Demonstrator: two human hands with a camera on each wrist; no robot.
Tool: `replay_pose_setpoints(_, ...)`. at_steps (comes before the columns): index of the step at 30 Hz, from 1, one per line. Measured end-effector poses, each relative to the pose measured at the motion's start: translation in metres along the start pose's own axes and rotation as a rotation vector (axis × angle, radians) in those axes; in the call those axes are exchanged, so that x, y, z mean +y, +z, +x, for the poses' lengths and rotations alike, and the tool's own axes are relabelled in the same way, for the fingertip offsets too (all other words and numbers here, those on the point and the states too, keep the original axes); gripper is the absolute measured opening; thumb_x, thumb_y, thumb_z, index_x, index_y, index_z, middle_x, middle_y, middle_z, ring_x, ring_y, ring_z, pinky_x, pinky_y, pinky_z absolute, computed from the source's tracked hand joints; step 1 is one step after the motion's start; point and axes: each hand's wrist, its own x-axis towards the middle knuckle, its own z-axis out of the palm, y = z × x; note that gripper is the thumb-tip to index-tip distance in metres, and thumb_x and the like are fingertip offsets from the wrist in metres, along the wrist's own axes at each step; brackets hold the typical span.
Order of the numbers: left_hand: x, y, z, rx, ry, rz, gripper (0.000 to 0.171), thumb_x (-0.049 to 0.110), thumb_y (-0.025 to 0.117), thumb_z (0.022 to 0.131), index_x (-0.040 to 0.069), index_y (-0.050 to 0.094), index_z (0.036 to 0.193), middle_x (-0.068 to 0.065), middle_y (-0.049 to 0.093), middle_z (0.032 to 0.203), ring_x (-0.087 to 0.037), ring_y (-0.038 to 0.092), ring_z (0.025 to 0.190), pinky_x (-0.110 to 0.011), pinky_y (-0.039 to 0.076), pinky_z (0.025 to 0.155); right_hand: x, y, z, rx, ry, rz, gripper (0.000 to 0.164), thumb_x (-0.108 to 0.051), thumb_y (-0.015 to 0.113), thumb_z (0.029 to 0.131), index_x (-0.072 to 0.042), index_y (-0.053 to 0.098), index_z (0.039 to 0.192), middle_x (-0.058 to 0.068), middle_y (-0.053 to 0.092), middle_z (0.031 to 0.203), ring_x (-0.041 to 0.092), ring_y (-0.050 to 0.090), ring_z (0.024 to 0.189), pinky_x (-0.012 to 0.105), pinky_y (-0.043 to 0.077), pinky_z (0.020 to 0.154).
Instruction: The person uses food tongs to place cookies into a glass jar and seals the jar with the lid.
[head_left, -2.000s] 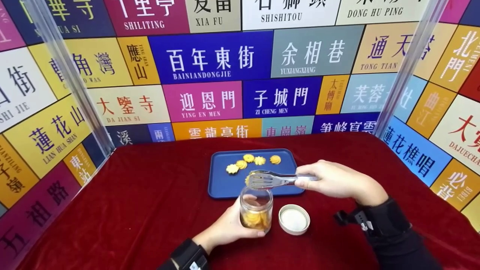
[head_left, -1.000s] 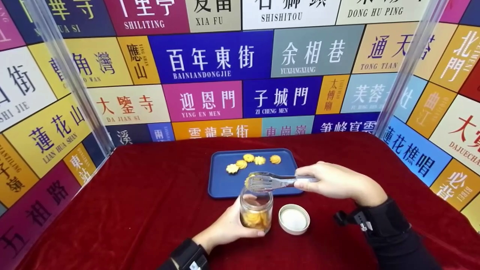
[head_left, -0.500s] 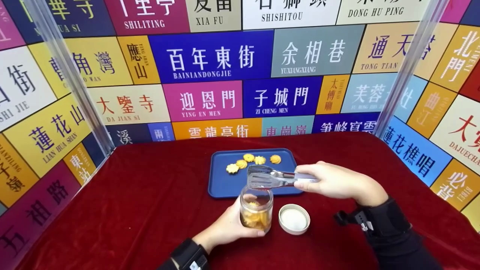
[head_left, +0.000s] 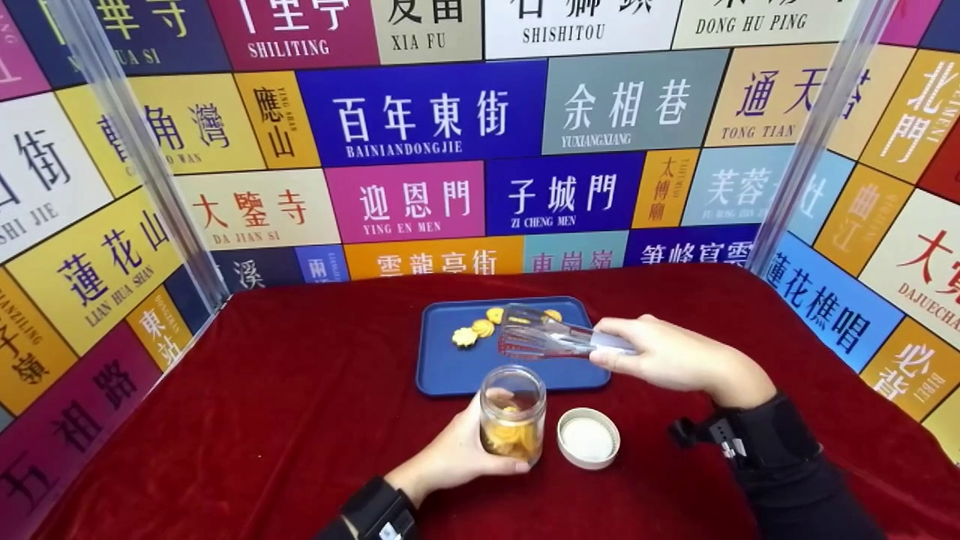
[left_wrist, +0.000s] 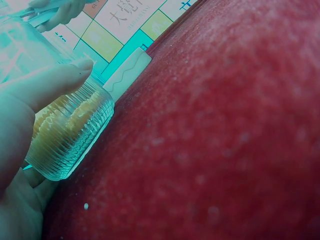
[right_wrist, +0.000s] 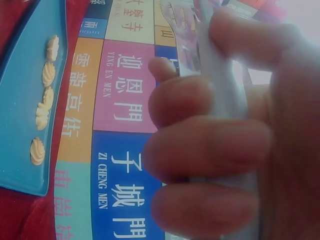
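Observation:
My left hand (head_left: 454, 454) grips a glass jar (head_left: 513, 424) around its side, with the thumb across the front. The jar is uncovered and holds several yellow cookies (head_left: 510, 436) in its lower part; the left wrist view shows these cookies (left_wrist: 75, 117) through ribbed glass. My right hand (head_left: 671, 356) holds clear tongs (head_left: 536, 334) by the handle, fingers wrapped round it. Nothing shows between the tongs' ends, which hover over the blue tray (head_left: 442, 375) beyond the jar. Several piped cookies (head_left: 465, 337) lie along the tray's far side, some partly hidden behind the tongs.
A round cream lid (head_left: 589, 439) lies just right of the jar. Dark red cloth (head_left: 300, 390) covers the table. Behind stands a wall of coloured sign panels (head_left: 420, 112), with clear upright posts (head_left: 810, 142) at the corners.
The tongs held a cookie over the jar's mouth; that cookie has dropped into the jar. Since then the right hand has lifted the tongs up and away toward the tray. The left hand stays put.

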Motion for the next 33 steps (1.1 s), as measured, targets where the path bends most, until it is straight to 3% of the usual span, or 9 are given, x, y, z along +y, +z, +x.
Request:
replay_pose_setpoints(5,0.000,0.000,0.000,0.003,0.001,0.005,0.089,0.014,0.097,0.075,0.009,0.045,0.147,0.001,0.065,0.136,-0.017,0.065,0.123,-0.032,0.048,0.112,0.006,0.000,0.001,0.078,0.064,-0.017,0.029,-0.047,0.065,0.106,-0.019,0.067,0.113,-0.007,0.062,0.081,0.011,0.052,0.065,0.029,0.044,0.061)
replay_pose_setpoints(13,0.000,0.000,0.000,0.000,0.006,0.009,0.088,0.015,0.098,0.076,0.008,0.045,0.147,0.002,0.067,0.134,-0.017,0.065,0.124,-0.032,0.047,0.112,0.024,0.000,0.003,0.196,0.176,-0.073,0.036,-0.044,0.068,0.104,-0.009,0.067,0.112,0.000,0.059,0.081,0.016,0.051,0.068,0.034,0.043,0.061)
replay_pose_setpoints(23,0.000,0.000,0.000,-0.006,0.011,-0.011,0.088,0.014,0.097,0.076,0.008,0.045,0.147,0.001,0.066,0.135,-0.018,0.065,0.124,-0.033,0.048,0.112,0.064,0.012,0.013,0.192,0.377,-0.068,0.048,-0.045,0.066,0.104,0.001,0.065,0.116,0.006,0.061,0.085,0.021,0.055,0.073,0.035,0.043,0.063)
replay_pose_setpoints(33,0.001,0.000,0.000,-0.003,0.008,-0.016,0.087,0.014,0.097,0.076,0.010,0.046,0.146,0.002,0.066,0.135,-0.017,0.065,0.125,-0.033,0.047,0.113,0.081,0.038,0.035,0.176,0.467,-0.089,0.049,-0.047,0.065,0.104,0.001,0.065,0.112,0.009,0.060,0.083,0.025,0.058,0.075,0.037,0.045,0.064)
